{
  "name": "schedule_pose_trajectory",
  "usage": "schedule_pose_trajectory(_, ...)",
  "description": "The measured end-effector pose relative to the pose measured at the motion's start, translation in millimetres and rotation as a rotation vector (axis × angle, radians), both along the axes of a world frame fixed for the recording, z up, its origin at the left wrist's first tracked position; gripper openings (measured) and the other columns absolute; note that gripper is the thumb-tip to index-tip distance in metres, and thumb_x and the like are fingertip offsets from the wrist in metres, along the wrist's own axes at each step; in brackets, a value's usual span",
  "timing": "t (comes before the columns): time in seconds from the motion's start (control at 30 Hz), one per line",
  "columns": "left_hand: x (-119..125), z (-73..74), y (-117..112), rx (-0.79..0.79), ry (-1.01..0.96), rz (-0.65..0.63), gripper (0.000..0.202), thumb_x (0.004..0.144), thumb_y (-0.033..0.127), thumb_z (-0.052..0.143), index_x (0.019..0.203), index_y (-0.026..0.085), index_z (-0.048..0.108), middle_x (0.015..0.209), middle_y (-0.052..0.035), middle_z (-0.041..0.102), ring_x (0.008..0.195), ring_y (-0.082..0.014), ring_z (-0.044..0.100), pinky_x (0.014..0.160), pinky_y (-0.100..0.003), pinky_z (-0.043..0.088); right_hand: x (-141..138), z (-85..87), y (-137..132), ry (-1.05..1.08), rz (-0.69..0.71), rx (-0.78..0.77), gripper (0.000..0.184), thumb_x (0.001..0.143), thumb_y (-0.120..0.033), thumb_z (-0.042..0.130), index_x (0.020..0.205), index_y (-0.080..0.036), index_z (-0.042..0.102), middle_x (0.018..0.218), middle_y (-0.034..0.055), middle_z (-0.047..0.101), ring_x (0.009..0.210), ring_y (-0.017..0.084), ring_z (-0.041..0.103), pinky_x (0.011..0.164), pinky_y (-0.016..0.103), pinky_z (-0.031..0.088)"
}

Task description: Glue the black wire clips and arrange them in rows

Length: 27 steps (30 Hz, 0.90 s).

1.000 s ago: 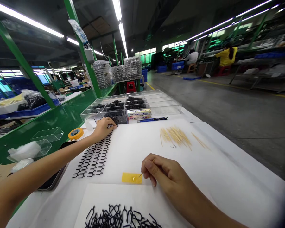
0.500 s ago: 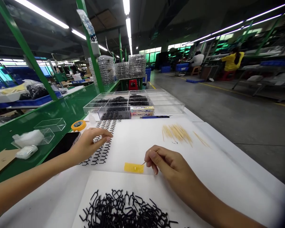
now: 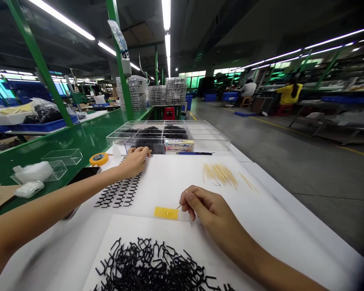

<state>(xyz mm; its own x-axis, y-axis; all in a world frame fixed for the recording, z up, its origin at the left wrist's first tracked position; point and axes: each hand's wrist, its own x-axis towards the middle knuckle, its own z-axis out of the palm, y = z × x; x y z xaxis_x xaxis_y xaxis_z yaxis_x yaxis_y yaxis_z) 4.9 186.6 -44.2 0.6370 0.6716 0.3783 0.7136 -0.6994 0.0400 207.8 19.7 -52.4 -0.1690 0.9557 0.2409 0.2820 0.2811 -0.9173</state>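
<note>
Head view. The right hand (image 3: 206, 206) is pinched narrow, thumb and forefinger gripping a thin wooden stick (image 3: 178, 206), its tip just above a yellow tape patch (image 3: 166, 213) on the white work sheet (image 3: 176, 178). The left hand (image 3: 135, 162) is curled, with its fingertips (image 3: 145, 150) at the front wall of a clear compartment tray (image 3: 166, 137); whether they hold a small part cannot be told.

Container contents: the tray's left and middle compartments hold loose black plastic parts (image 3: 148, 147), heaped highest in the front compartment beside the left hand. Its right-hand compartments look bare of parts.

Black parts also lie in tidy interlocking rows (image 3: 119, 193) on the sheet, under the left forearm, and in a tangled heap (image 3: 145, 264) on a separate white sheet (image 3: 115, 230) nearest the camera. Loose wooden sticks (image 3: 220, 176) are scattered on the sheet, right of centre.

Beyond the tray: two printed boxes (image 3: 179, 145) and a blue pen (image 3: 194, 153). Left of the left forearm: a yellow tape roll (image 3: 98, 159), a dark phone (image 3: 84, 173), a clear plastic box (image 3: 62, 157), a white bag (image 3: 33, 170) and a small white case (image 3: 29, 188), on or beside the green bench (image 3: 79, 141). Far back, stacked clear trays (image 3: 132, 93) stand at the bench end; a co-worker in a yellow shirt (image 3: 289, 93) sits across the aisle.
</note>
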Motion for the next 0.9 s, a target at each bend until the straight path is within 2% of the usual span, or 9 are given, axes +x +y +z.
schedule_pose_trajectory(0.13,-1.2,-6.1,4.8,0.017,0.047,0.017,0.028,0.086,0.028,0.051,0.11,0.014,0.051,0.112,-0.0086,0.053,0.101,-0.023,0.053,0.087,-0.046,0.043,-1.2,-1.4,1.2,0.006,0.004,-0.001,0.029,0.094,-0.026,0.037,0.072,-0.017,0.053,0.067,-0.0006,0.052,0.057,0.013,0.045,0.055,0.025,0.036)
schedule_pose_trajectory(0.4,-4.5,-5.4,5.6,0.017,0.086,0.012,0.028,0.086,0.028,0.051,0.11,0.014,0.051,0.111,-0.0084,0.054,0.099,-0.0224,0.054,0.085,-0.045,0.044,-1.7,-2.3,0.4,0.014,0.003,-0.008,0.029,0.093,-0.026,0.037,0.071,-0.017,0.053,0.066,-0.0008,0.052,0.056,0.012,0.044,0.054,0.025,0.036)
schedule_pose_trajectory(0.9,-4.0,-3.6,6.5,-0.052,-0.007,0.015,0.028,0.086,0.028,0.051,0.11,0.014,0.051,0.112,-0.0086,0.054,0.101,-0.0231,0.053,0.087,-0.046,0.043,-1.3,-2.9,-1.2,0.01,0.003,0.012,0.028,0.093,-0.025,0.037,0.072,-0.017,0.053,0.066,-0.0006,0.053,0.055,0.012,0.044,0.053,0.025,0.036)
